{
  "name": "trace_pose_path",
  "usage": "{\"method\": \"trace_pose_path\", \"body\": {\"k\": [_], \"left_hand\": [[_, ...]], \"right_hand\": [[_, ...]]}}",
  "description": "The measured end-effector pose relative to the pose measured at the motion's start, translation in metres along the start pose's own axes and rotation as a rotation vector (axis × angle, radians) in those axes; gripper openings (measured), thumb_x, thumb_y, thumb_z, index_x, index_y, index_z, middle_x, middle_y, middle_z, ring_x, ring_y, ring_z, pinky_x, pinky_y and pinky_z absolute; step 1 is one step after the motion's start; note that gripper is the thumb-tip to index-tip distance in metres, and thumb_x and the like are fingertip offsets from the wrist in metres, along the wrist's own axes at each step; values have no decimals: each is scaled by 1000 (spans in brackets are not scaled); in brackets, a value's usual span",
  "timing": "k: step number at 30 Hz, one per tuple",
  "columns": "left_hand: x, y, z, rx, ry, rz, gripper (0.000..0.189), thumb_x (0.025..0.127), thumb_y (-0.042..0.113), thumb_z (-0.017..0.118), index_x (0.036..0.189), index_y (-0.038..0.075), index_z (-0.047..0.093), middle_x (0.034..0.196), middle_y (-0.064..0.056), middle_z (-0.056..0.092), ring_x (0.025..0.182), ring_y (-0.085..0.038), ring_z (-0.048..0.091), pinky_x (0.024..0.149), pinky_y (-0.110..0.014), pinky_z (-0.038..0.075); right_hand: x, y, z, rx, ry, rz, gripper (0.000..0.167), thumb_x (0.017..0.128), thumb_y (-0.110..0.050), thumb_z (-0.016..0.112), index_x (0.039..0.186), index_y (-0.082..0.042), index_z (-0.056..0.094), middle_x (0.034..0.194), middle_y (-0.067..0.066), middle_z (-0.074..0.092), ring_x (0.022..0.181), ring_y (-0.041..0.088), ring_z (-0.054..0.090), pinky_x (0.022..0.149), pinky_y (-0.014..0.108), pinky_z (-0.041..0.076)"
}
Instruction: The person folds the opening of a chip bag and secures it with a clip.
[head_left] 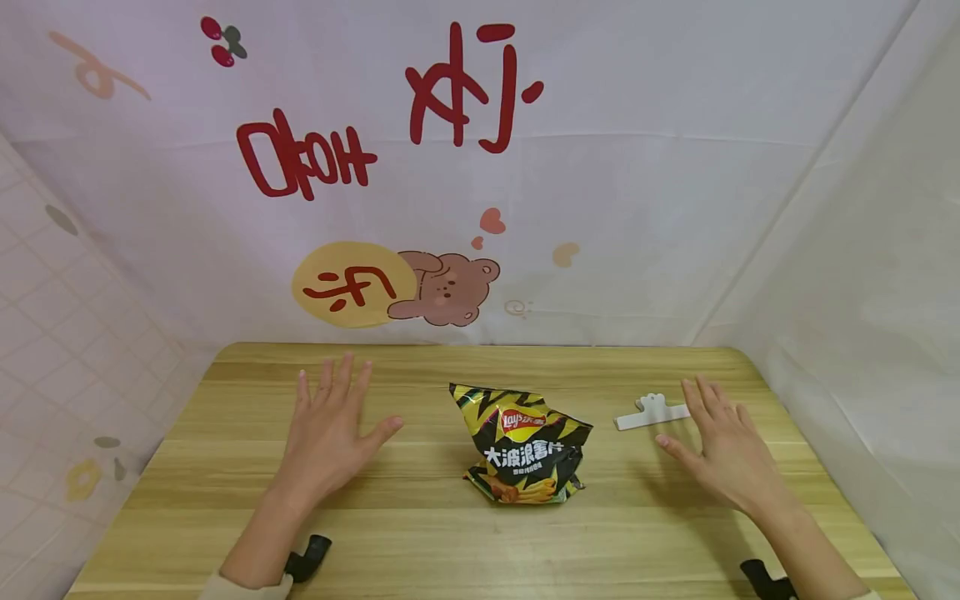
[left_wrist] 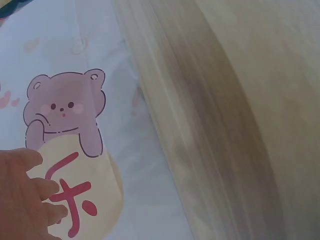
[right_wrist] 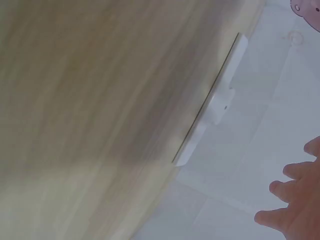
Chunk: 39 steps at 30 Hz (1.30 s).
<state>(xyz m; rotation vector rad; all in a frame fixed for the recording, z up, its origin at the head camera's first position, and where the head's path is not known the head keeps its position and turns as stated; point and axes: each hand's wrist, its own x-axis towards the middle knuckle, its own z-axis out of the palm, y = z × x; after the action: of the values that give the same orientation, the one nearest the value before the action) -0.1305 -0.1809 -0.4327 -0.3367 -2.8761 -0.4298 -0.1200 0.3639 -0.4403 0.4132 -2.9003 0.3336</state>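
Observation:
A crumpled black and yellow bag of Lay's potato chips (head_left: 521, 446) stands in the middle of the wooden table. To its left my left hand (head_left: 330, 429) hovers with fingers spread and nothing in it; the same hand (left_wrist: 27, 195) shows at the lower left in the left wrist view. On the right, my right hand (head_left: 723, 450) is also spread, its fingers near a white bag clip (head_left: 652, 411). That clip, a long bar with a scalloped grip, lies toward the back right. In the right wrist view the clip (right_wrist: 212, 105) is apart from the fingers (right_wrist: 285, 191).
The wooden table (head_left: 405, 533) backs onto a white hanging cloth (head_left: 637, 167) printed with red characters and a bear. Cloth walls also close off the left and right sides. Black wrist mounts (head_left: 307, 558) sit on both forearms.

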Motion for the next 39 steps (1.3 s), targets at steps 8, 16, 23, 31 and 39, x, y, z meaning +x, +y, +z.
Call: {"method": "trace_pose_path", "body": {"k": [8, 16, 23, 31, 39], "left_hand": [[6, 18, -4, -34, 32, 3, 100, 95, 76, 52, 163, 4, 34, 169, -26, 24, 155, -51, 17, 123, -64, -8], [8, 24, -6, -35, 95, 25, 94, 94, 65, 64, 160, 3, 39, 165, -25, 33, 152, -49, 28, 124, -64, -4], [8, 27, -6, -60, 183, 65, 92, 92, 64, 67, 157, 4, 44, 160, -24, 43, 146, -46, 38, 123, -66, 10], [9, 37, -6, -113, 271, 113, 87, 89, 61, 69, 151, 3, 51, 152, -22, 51, 135, -46, 47, 114, -65, 27], [14, 48, -5, -160, 346, 155, 82, 87, 61, 69, 143, 1, 59, 139, -21, 62, 127, -45, 54, 109, -66, 34]], "right_hand": [[0, -8, -5, 5, 58, -10, 96, 99, -49, 69, 165, 0, 21, 166, 30, 26, 147, 55, 32, 123, 67, 12], [1, -21, -6, 23, 128, -50, 95, 95, -48, 73, 166, -5, 25, 165, 25, 34, 140, 54, 42, 116, 67, 29], [2, -31, -4, 51, 162, -71, 95, 93, -46, 77, 163, -1, 32, 160, 27, 41, 133, 57, 47, 103, 71, 39], [3, -42, -1, 62, 198, -73, 91, 90, -45, 79, 160, -2, 38, 153, 29, 48, 130, 57, 50, 99, 70, 42], [6, -55, -4, 98, 215, -81, 87, 89, -40, 82, 155, 1, 44, 148, 30, 52, 128, 55, 52, 98, 70, 44]]}}
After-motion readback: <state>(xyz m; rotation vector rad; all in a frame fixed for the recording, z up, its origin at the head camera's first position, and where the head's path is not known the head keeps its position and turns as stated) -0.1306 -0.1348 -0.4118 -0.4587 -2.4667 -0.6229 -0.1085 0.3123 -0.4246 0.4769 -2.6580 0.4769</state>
